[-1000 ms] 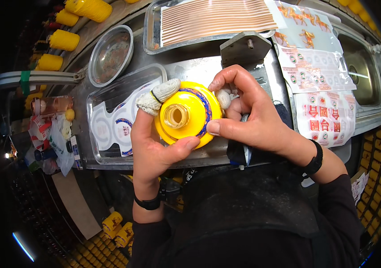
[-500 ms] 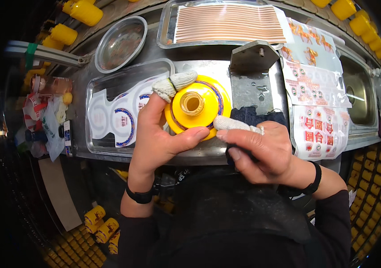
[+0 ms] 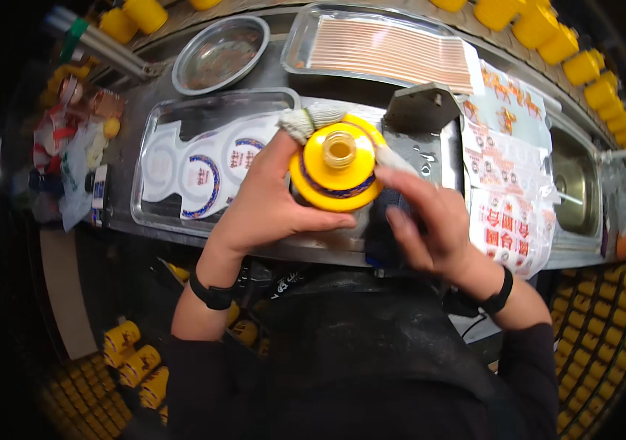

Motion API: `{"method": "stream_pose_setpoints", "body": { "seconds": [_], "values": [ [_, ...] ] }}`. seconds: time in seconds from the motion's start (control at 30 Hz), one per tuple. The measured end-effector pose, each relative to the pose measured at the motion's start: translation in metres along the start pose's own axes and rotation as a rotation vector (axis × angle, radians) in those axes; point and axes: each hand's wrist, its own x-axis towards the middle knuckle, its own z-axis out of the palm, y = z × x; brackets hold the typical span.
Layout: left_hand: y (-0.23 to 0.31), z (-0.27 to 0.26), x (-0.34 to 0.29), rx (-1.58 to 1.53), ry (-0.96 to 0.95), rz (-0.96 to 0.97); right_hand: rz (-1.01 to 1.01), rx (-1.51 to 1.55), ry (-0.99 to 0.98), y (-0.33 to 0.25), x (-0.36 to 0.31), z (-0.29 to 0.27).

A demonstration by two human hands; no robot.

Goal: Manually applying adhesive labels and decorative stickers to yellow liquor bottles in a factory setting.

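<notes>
A glossy yellow bottle (image 3: 319,174) with a bare, tan round neck and a dark blue patterned band around its shoulder is tilted toward me, mouth up. My left hand (image 3: 259,196) grips it from the left, thumb along the near side and a white knitted finger cover (image 3: 316,119) over the far edge. On the right side of the bottle, the covered forefinger of my right hand (image 3: 430,224) touches the shoulder near the band. The thumb and other fingers of that hand stand apart from the bottle. A dark cloth (image 3: 386,238) lies beneath the right hand.
Left of the bottle, a metal tray (image 3: 144,147) holds printed curved decals. Behind stand a steel bowl (image 3: 222,55) and a tray of striped sheets (image 3: 390,53). A metal bracket (image 3: 423,108), decal sheets (image 3: 511,220) and a sink (image 3: 575,194) are on the right.
The bottle has tipped, so its near side and the band there show more. My right forefinger has moved from the near right edge up to the right side. The view has shifted slightly.
</notes>
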Motion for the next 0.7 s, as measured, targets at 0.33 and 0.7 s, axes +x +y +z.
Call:
{"method": "stream_pose_setpoints", "body": {
  "seconds": [0.33,0.7],
  "values": [
    [-0.014,0.039,-0.017,0.319,0.404,0.161,-0.314,-0.399,-0.091,-0.037,0.014,0.023],
    [-0.010,0.043,-0.022,0.319,0.508,0.046,-0.012,-0.368,-0.124,-0.049,-0.015,0.005]
  ]
}}
